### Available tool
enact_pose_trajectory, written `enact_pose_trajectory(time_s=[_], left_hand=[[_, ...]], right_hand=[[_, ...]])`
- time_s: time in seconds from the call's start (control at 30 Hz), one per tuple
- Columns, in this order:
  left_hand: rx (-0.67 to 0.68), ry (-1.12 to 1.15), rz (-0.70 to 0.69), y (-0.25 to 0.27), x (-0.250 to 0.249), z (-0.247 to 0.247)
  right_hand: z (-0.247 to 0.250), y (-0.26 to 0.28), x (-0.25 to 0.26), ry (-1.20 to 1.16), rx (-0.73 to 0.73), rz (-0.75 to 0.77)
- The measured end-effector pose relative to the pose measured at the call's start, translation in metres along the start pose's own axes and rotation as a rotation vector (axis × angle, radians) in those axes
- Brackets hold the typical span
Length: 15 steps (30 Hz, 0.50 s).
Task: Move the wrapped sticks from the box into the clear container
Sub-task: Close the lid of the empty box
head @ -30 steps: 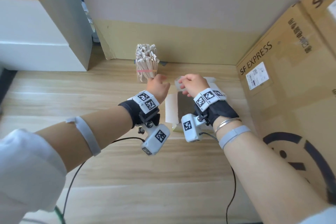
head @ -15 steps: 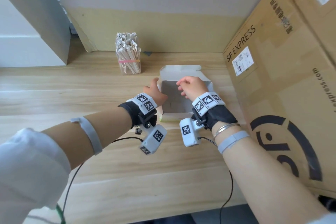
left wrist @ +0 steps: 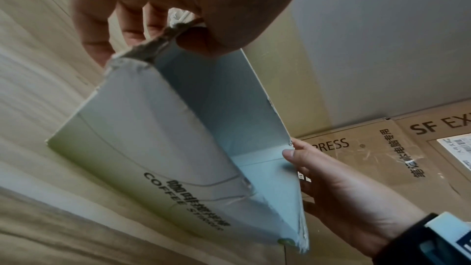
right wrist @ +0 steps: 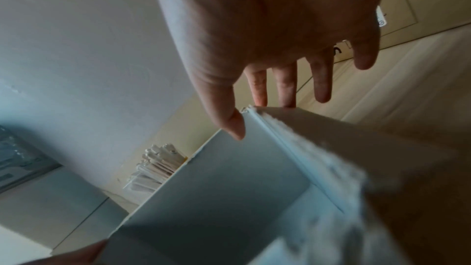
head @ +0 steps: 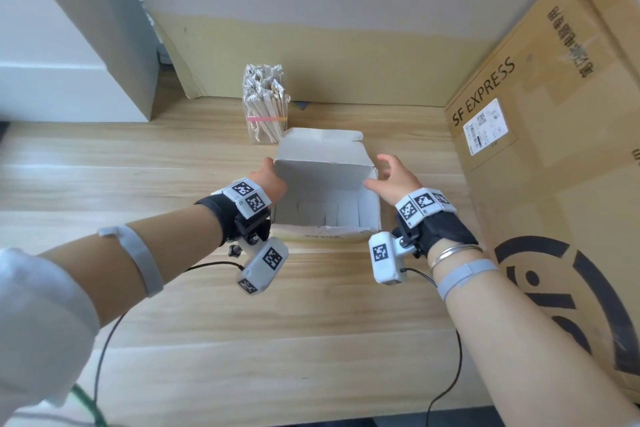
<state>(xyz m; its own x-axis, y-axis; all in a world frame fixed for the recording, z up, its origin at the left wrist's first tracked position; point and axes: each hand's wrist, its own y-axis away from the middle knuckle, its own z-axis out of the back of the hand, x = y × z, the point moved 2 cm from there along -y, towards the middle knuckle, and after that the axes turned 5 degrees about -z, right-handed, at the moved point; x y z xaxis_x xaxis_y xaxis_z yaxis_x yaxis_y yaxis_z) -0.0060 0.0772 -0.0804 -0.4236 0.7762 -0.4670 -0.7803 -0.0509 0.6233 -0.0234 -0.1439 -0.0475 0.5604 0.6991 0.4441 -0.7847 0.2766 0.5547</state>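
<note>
Both hands flank the open box (head: 325,215) — left hand (head: 270,180) pinches its left wall, right hand (head: 394,180) spread loose; sticks (head: 329,217) lie between, below.

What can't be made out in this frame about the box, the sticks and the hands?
- Box contents: the head view shows only pale shapes at the bottom; whether they are wrapped sticks is unclear.
- Clear container base: hidden behind the box flap in the head view.
- Left hand fingertips: hidden behind the box wall in the head view.
- Near box edge: blurred in the right wrist view.
- Right hand: contact with the box is uncertain.
</note>
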Motion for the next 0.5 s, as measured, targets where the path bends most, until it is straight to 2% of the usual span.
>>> enact_pose_trajectory(time_s=[0.2, 0.3, 0.37, 0.5], left_hand=[[-0.035, 0.001, 0.019, -0.007, 0.006, 0.004], [-0.039, -0.012, 0.03, -0.01, 0.007, 0.005], [-0.056, 0.008, 0.03, -0.011, 0.009, 0.004], [-0.075, 0.095, 0.015, -0.007, 0.012, 0.01]], right_hand=[[0.013, 0.0, 0.005, 0.07, 0.0, 0.01], [0.022, 0.002, 0.014, 0.085, -0.081, 0.07], [0.021, 0.003, 0.02, 0.027, -0.102, 0.099], [0.004, 0.002, 0.03, -0.176, 0.008, 0.04]])
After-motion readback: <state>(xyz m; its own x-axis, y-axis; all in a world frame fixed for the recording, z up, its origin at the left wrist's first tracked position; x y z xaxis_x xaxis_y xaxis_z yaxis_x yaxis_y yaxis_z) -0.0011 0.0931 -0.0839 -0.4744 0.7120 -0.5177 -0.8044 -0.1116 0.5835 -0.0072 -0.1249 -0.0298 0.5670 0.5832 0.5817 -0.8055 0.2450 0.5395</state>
